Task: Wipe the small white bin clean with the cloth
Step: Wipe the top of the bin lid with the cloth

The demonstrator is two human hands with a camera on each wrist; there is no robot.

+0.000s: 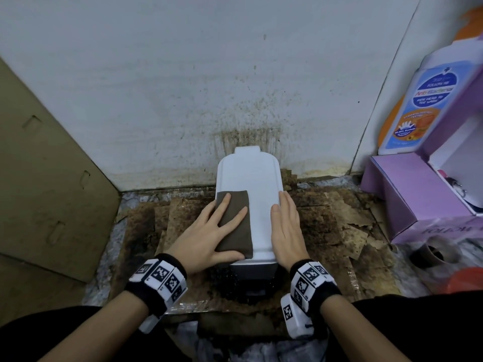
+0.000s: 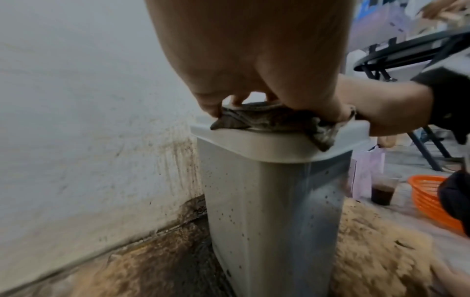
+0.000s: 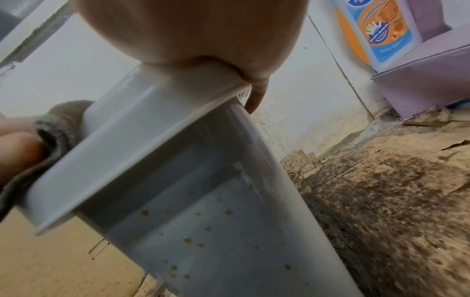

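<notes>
The small white bin (image 1: 257, 178) stands upright against the stained wall, its flat lid facing up. A folded brown cloth (image 1: 236, 226) lies on the left half of the lid. My left hand (image 1: 209, 231) presses flat on the cloth with straight, spread fingers. My right hand (image 1: 286, 226) rests along the lid's right edge, fingers straight, thumb on top. In the left wrist view the cloth (image 2: 269, 120) is squeezed between palm and lid, and the bin's side (image 2: 254, 211) carries brown specks. The right wrist view shows the lid rim (image 3: 142, 152) and the spotted side wall (image 3: 216, 231).
Stained, torn cardboard (image 1: 339, 226) covers the floor around the bin. A cardboard sheet (image 1: 47, 178) leans at the left. A purple box (image 1: 418, 194) with a soap bottle picture stands at the right. A cup of dark drink (image 2: 382, 191) and an orange basket (image 2: 429, 197) sit nearby.
</notes>
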